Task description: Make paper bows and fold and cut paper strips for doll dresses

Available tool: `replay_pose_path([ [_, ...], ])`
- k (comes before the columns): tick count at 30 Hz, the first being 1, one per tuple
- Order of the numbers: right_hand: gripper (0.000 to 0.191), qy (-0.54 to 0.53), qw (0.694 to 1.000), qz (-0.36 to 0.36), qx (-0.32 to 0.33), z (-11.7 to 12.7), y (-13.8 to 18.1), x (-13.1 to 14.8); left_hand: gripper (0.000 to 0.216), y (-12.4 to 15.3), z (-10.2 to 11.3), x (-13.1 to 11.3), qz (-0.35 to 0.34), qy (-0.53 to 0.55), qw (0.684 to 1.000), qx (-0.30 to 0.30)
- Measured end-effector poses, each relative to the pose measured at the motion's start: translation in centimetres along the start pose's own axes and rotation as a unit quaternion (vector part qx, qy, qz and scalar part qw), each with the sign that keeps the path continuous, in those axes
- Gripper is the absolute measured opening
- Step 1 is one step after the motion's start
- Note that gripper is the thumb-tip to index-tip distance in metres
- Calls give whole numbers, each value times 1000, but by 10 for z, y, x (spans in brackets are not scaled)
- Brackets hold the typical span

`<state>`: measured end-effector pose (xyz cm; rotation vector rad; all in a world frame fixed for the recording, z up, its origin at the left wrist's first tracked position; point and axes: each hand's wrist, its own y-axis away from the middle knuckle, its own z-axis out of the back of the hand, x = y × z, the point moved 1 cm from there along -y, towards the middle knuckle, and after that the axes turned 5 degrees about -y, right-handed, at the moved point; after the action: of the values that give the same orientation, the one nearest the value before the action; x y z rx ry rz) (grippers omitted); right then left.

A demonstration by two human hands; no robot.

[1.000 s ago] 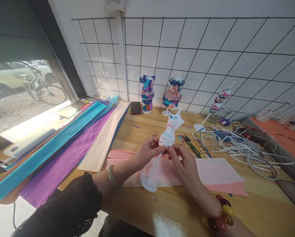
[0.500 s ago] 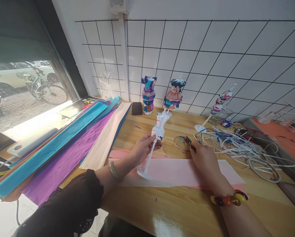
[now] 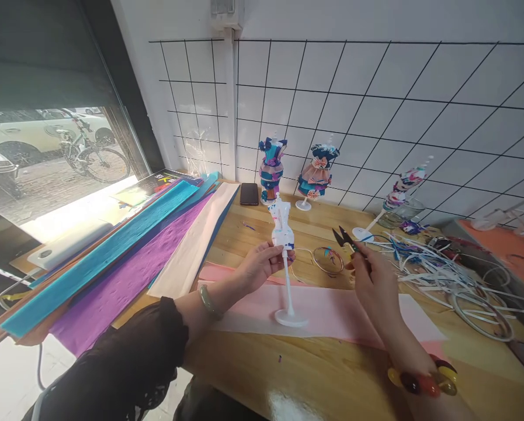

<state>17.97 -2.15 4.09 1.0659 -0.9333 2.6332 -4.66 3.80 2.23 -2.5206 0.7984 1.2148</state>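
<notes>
My left hand (image 3: 262,266) is closed on the lower torso of a small white mannequin (image 3: 283,234) with paint marks. Its thin pole and round base (image 3: 290,317) stand upright on a pink paper sheet (image 3: 332,313). My right hand (image 3: 371,275) is closed on small thread snips (image 3: 344,238), whose black blades are open and point up to the left, a little right of the mannequin. A small wire ring (image 3: 327,258) lies on the wooden table (image 3: 332,374) between my two hands.
Rolls of teal, purple and cream crepe paper (image 3: 125,257) lie along the left. A phone (image 3: 249,193) and three dressed mannequins (image 3: 273,169) (image 3: 316,172) (image 3: 402,187) stand by the grid wall. A heap of white strips (image 3: 446,269) lies at right, with an orange tray (image 3: 502,248) beyond.
My right hand let go of the mannequin, reached right to the snips and lifted them. My left hand tipped the mannequin upright and set its base on the pink paper.
</notes>
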Motion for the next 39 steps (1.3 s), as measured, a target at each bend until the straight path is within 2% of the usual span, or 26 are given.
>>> replay_pose_path([
  [3, 43, -172, 980, -69, 78, -11, 15, 24, 26, 1, 0, 0, -11, -11, 1000, 9],
  [5, 45, -211, 967, -79, 122, -16, 26, 38, 28, 1, 0, 0, -18, -24, 999, 12],
  [9, 43, -185, 965, -52, 181, -20, 38, 53, 28, 2, -2, -1, -42, -47, 998, 9],
  [13, 45, -137, 969, -28, 203, -20, 40, 52, 34, 1, -3, -1, -49, -64, 997, -21],
  [21, 44, -112, 969, -13, 219, -19, 39, 57, 35, 0, -1, 1, -73, -117, 990, -23],
  [31, 41, -34, 982, 31, 184, -26, 44, 54, 38, 2, -4, -1, -78, -145, 986, -34],
  [39, 38, -69, 980, 6, 184, -33, 45, 53, 36, 2, -3, 0, -68, -139, 987, -32],
])
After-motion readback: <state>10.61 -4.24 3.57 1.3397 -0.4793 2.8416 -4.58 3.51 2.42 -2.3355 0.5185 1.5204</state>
